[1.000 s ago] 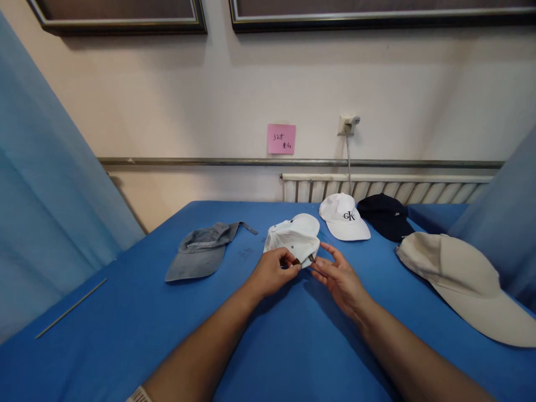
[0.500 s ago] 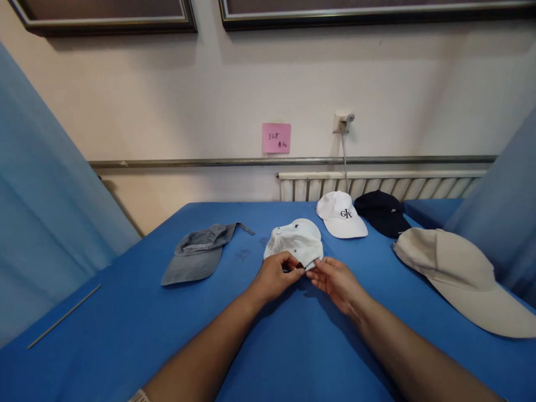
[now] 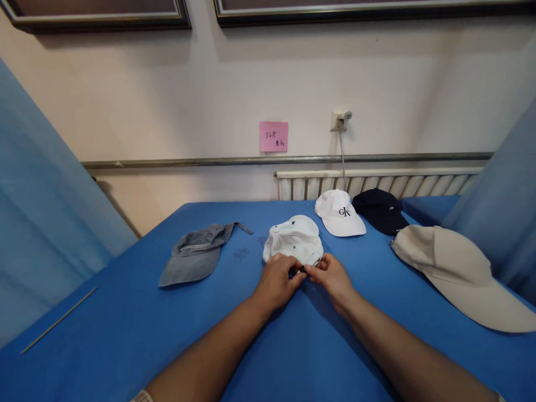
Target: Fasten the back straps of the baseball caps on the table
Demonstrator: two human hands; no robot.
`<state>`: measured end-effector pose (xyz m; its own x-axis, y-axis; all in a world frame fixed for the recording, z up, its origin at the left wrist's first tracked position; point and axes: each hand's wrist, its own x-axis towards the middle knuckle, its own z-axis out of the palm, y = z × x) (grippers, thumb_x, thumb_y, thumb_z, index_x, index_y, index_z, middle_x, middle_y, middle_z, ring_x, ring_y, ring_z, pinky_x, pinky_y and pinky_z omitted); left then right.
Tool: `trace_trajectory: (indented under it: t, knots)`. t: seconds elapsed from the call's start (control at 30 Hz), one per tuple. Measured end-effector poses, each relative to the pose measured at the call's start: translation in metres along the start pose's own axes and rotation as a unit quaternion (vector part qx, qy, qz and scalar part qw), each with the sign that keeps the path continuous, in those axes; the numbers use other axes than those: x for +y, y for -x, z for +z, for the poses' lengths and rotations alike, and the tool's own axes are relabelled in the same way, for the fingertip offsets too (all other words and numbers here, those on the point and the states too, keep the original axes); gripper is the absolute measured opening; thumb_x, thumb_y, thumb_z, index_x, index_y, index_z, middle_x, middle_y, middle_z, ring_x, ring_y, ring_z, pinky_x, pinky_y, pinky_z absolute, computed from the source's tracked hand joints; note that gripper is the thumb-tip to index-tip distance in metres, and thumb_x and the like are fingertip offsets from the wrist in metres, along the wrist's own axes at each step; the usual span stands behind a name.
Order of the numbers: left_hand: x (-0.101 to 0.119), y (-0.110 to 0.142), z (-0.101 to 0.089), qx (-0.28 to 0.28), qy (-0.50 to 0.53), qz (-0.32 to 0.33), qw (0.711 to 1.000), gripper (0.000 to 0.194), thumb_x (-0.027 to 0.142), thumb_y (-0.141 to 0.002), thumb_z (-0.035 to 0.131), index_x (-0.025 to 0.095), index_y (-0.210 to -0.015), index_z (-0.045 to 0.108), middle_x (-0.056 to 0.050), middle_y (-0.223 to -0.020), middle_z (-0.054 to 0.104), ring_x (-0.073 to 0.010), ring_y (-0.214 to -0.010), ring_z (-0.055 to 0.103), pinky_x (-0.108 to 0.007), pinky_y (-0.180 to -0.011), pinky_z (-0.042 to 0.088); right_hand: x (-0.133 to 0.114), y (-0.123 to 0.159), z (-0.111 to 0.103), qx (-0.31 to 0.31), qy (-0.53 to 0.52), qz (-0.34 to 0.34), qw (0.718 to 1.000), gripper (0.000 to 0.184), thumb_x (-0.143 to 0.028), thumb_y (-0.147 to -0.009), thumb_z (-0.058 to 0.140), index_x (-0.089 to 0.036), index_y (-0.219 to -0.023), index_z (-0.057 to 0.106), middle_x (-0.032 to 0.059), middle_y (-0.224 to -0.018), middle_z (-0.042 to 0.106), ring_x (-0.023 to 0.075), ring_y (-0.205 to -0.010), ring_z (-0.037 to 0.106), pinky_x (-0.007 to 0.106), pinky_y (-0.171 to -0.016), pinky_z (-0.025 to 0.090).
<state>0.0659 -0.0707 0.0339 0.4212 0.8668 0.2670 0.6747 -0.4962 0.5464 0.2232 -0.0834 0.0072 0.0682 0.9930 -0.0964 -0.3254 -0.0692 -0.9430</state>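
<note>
A plain white cap (image 3: pixel 293 239) lies on the blue cloth-covered table (image 3: pixel 268 340), its back facing me. My left hand (image 3: pixel 277 281) and my right hand (image 3: pixel 331 277) meet at the cap's near edge. Both pinch the small strap at its back, fingertips almost touching each other. What exactly sits between the fingertips is partly hidden by the fingers.
A grey cap (image 3: pixel 196 254) lies to the left, a white cap with black letters (image 3: pixel 339 212) and a dark navy cap (image 3: pixel 379 210) behind, a large beige cap (image 3: pixel 458 273) at the right. Blue curtains hang on both sides. A radiator (image 3: pixel 377 184) and pink note (image 3: pixel 273 136) are on the wall.
The right hand went from open beside the cap to pinching its back edge. Both hands drew together, and the cap settled flatter on the table.
</note>
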Motion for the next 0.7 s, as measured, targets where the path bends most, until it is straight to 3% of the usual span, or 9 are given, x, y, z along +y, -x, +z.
trace_trajectory:
  t: [0.17, 0.53, 0.7]
  knots:
    - [-0.003, -0.002, -0.001, 0.012, 0.071, 0.0, 0.997, 0.014, 0.026, -0.084, 0.058, 0.02, -0.091, 0.069, -0.003, -0.089, 0.069, -0.0199, -0.09, 0.058, -0.032, -0.084, 0.043, 0.001, -0.001, -0.004, -0.013, -0.017, 0.022, 1.0, 0.047, -0.037, -0.057, 0.085, -0.018, -0.091, 0.06, 0.0038, -0.08, 0.07, 0.0159, -0.069, 0.063, 0.026, -0.061, 0.046]
    - [0.0, -0.002, -0.001, 0.001, 0.083, 0.011, 0.996, 0.016, 0.028, -0.086, 0.055, 0.019, -0.089, 0.069, -0.003, -0.088, 0.068, -0.0193, -0.09, 0.057, -0.032, -0.084, 0.043, -0.005, -0.002, -0.01, 0.004, -0.031, 0.057, 0.998, 0.029, -0.037, -0.066, 0.076, -0.017, -0.084, 0.066, 0.0033, -0.076, 0.067, 0.0152, -0.068, 0.061, 0.026, -0.06, 0.045]
    - [-0.01, -0.006, 0.004, 0.008, 0.133, -0.027, 0.991, 0.021, 0.033, -0.085, 0.055, 0.017, -0.086, 0.069, -0.004, -0.085, 0.069, -0.0192, -0.086, 0.06, -0.031, -0.08, 0.045, -0.007, 0.002, -0.004, -0.06, -0.026, 0.007, 0.998, 0.044, -0.033, -0.062, 0.08, -0.02, -0.102, 0.065, 0.0047, -0.085, 0.07, 0.0185, -0.075, 0.062, 0.028, -0.064, 0.045]
